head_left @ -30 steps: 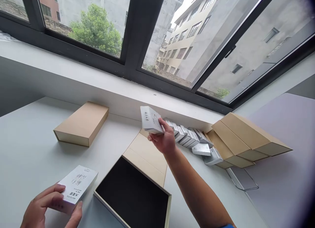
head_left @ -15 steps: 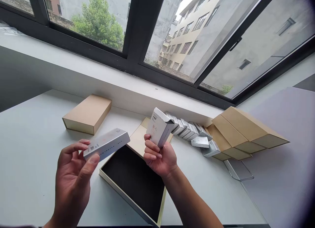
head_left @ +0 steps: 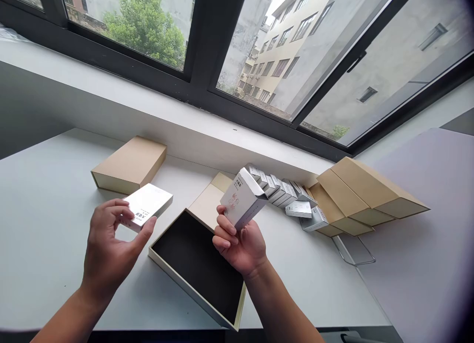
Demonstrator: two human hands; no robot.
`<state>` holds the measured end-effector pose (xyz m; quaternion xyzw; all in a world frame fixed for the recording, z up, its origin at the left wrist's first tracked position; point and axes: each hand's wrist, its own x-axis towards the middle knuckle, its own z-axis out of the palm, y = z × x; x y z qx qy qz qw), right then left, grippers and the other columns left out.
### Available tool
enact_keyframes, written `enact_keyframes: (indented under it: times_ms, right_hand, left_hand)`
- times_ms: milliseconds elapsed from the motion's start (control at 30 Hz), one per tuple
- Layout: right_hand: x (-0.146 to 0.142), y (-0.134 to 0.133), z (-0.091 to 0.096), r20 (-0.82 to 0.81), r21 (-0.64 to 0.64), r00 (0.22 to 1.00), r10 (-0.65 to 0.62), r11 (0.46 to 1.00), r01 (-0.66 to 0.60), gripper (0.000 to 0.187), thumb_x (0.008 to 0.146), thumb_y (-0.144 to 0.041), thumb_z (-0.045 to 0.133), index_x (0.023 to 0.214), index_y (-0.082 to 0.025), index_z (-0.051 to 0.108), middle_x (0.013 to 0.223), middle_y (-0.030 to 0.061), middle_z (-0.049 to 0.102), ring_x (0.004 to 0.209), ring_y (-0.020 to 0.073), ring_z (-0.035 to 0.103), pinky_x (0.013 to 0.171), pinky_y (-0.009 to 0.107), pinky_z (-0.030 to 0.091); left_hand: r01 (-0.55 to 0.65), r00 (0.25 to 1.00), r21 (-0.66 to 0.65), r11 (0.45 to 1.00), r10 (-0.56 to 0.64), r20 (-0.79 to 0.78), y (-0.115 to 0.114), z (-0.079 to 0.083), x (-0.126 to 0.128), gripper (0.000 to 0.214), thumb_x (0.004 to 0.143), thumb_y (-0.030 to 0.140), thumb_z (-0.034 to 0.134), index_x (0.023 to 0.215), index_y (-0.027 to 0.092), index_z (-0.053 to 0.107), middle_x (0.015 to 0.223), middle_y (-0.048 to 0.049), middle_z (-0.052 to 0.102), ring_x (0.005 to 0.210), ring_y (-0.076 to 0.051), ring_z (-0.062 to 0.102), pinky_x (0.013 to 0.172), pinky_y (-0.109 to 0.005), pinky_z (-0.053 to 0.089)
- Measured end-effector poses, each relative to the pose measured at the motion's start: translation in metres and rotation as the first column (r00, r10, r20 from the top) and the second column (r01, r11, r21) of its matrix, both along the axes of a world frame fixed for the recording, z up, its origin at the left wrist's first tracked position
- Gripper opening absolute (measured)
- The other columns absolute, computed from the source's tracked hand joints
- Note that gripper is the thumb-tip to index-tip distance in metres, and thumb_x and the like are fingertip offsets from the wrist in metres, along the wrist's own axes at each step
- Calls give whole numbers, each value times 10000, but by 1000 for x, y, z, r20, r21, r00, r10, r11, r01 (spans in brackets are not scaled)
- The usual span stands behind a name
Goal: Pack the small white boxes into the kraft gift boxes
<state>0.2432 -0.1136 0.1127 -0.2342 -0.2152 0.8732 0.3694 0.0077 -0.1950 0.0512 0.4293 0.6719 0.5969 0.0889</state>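
Observation:
Between the thumb and fingers of my left hand (head_left: 111, 239) is a small white carton (head_left: 150, 202) with dark print, its broad face turned up. My right hand (head_left: 242, 244) grips another small carton (head_left: 240, 197), silvery white with red and dark print, held tilted and raised. Below and between the hands lies an open box (head_left: 200, 269) with a black inside and cream rim. Its cream lid flap (head_left: 209, 200) is folded back toward the window, partly hidden by my right hand and its carton.
A closed tan box (head_left: 129, 163) lies at the back left of the white table (head_left: 303, 279). Several small silvery cartons (head_left: 279, 192) stand in a row by the wall. Tan boxes (head_left: 365, 190) are stacked at the right, near a metal wire frame (head_left: 355, 251).
My left hand has turned its carton so the broad printed face now shows, and shifted it slightly left. The right hand has tilted its carton a little to the right.

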Motion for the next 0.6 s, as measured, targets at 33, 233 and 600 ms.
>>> enact_keyframes:
  times_ms: [33, 233, 600]
  right_hand:
    - [0, 0, -1, 17, 19, 999, 41, 999, -42, 184, 898, -211, 444, 973, -161, 604, 539, -68, 389, 437, 81, 193, 466, 176, 356]
    - [-2, -4, -11, 62, 68, 938, 341, 936, -345, 337, 958, -306, 427, 1141, -135, 652, 506, -73, 432, 405, 80, 152, 424, 173, 363]
    - [-12, -19, -41, 22, 34, 822, 569, 821, -569, 338, 913, -282, 419, 1103, -111, 640, 470, -58, 506, 329, 66, 201, 462, 246, 591]
  left_hand:
    - [-3, 997, -121, 993, -6, -79, -1, -4, -4, 385, 804, 518, 733, 981, 237, 537, 1277, -90, 555, 1318, -357, 518, 1120, -579, 451]
    - [198, 962, -265, 944, -239, -129, -9, 3, -4, 698, 855, 600, 663, 1441, 295, 437, 1476, -121, 540, 1432, -413, 445, 1180, -672, 333]
    - [754, 625, 188, 630, -775, 92, 20, 63, 16, 194, 986, 322, 625, 1133, 304, 749, 1123, -20, 751, 1058, -164, 689, 908, -245, 548]
